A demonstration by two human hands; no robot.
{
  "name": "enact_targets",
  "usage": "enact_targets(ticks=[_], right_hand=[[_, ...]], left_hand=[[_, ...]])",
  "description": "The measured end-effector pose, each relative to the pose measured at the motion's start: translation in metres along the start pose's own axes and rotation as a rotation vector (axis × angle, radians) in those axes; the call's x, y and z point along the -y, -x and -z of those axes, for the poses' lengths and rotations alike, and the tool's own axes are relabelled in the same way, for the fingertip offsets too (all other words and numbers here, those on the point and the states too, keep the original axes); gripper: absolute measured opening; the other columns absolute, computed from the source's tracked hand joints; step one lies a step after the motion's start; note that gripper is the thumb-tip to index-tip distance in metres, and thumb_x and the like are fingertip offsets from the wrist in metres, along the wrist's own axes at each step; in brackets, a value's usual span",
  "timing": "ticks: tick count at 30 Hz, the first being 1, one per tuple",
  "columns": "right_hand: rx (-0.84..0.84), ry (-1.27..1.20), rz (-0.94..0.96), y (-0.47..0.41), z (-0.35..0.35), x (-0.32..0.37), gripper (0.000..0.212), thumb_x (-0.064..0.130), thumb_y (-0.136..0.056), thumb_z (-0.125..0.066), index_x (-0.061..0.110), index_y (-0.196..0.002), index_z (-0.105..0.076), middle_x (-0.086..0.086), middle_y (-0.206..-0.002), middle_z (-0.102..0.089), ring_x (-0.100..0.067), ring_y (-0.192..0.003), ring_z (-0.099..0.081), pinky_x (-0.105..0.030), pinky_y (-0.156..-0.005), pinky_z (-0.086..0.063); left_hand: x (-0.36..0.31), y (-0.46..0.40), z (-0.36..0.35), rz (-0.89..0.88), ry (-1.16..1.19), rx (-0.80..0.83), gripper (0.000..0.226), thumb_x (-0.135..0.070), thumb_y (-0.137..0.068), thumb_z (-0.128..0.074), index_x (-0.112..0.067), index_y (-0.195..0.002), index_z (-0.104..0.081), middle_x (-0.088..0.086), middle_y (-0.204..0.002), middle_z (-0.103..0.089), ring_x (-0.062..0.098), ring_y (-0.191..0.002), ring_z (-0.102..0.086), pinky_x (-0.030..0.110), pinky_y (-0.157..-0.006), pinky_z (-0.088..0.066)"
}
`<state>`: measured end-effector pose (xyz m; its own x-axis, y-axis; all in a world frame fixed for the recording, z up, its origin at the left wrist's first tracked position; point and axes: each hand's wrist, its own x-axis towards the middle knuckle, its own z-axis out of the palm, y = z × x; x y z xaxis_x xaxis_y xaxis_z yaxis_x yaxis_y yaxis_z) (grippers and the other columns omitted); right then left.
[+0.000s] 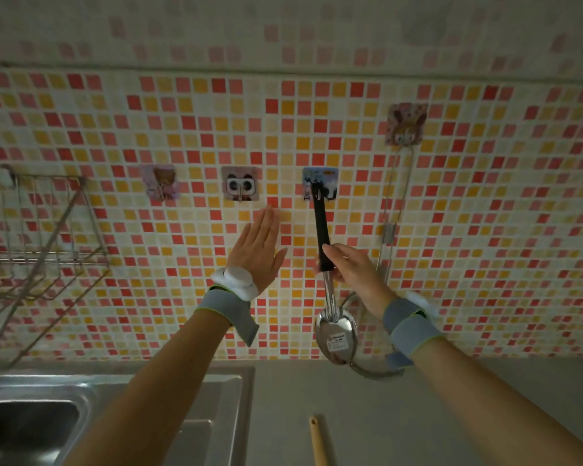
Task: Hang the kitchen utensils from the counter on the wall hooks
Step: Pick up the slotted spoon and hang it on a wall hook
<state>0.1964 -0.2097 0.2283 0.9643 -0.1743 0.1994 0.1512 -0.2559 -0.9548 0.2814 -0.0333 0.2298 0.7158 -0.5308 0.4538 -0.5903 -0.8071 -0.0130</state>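
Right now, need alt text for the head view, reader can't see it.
A person's right hand holds a black-handled steel spoon whose top sits at the blue wall hook, while the open left hand rests flat against the mosaic tile wall. Two hooks to the left are empty; a wooden handle lies on the counter beside the sink.

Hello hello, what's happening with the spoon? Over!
Right hand gripping spoon, handle top at blue hook. Left hand open, flat against wall. Nothing blocking.
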Motion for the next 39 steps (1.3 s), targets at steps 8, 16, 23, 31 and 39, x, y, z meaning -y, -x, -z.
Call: enact_targets(ticks=[8,16,23,31,39], right_hand=[[-0.07,-0.006,-0.041,-0.018,-0.008,-0.039,0.025,0.03,-0.097,-0.046,0.023,-0.082,-0.064,-0.003,-0.08,-0.072,0.011,-0.056,-0.061,-0.002,-0.049,-0.042],[-0.07,-0.053,-0.133,-0.03,-0.01,-0.048,0.025,0.04,-0.091,-0.052,0.022,-0.092,-0.069,-0.001,-0.095,-0.074,-0.006,-0.077,-0.064,-0.016,-0.068,-0.048],[-0.153,0.269,-0.094,-0.051,-0.005,-0.047,0.054,0.043,-0.088,-0.057,-0.009,-0.086,-0.072,-0.02,-0.084,-0.075,-0.028,-0.074,-0.073,-0.027,-0.067,-0.061],[-0.182,0.485,-0.131,-0.035,-0.002,-0.044,0.066,0.055,-0.087,-0.05,-0.006,-0.076,-0.072,-0.022,-0.073,-0.075,-0.032,-0.068,-0.073,-0.039,-0.07,-0.061],[-0.117,0.206,-0.061,0.083,-0.04,-0.084,0.047,0.05,-0.086,-0.049,0.015,-0.057,-0.063,0.002,-0.04,-0.062,-0.004,-0.033,-0.053,-0.018,-0.04,-0.042]], left_hand=[[0.007,-0.007,-0.014,0.018,-0.02,-0.017,0.07,-0.044,-0.099,-0.022,-0.009,-0.147,0.014,0.008,-0.159,0.016,0.022,-0.148,0.013,0.033,-0.122,-0.001],[0.006,-0.008,-0.016,0.028,-0.036,-0.011,0.071,-0.045,-0.098,-0.02,-0.008,-0.147,0.016,0.008,-0.159,0.018,0.022,-0.147,0.014,0.033,-0.124,-0.001],[0.008,-0.006,-0.017,0.026,-0.018,0.02,0.071,-0.044,-0.099,-0.022,-0.008,-0.147,0.015,0.008,-0.159,0.017,0.022,-0.148,0.014,0.035,-0.124,-0.003],[0.003,-0.001,-0.005,0.032,-0.013,0.059,0.072,-0.042,-0.099,-0.027,-0.007,-0.148,0.013,0.01,-0.16,0.015,0.023,-0.148,0.011,0.039,-0.123,-0.004],[-0.03,0.104,-0.047,0.129,0.256,0.186,0.062,-0.037,-0.099,-0.03,-0.013,-0.15,-0.006,0.013,-0.161,-0.004,0.029,-0.148,-0.006,0.041,-0.12,-0.011]])
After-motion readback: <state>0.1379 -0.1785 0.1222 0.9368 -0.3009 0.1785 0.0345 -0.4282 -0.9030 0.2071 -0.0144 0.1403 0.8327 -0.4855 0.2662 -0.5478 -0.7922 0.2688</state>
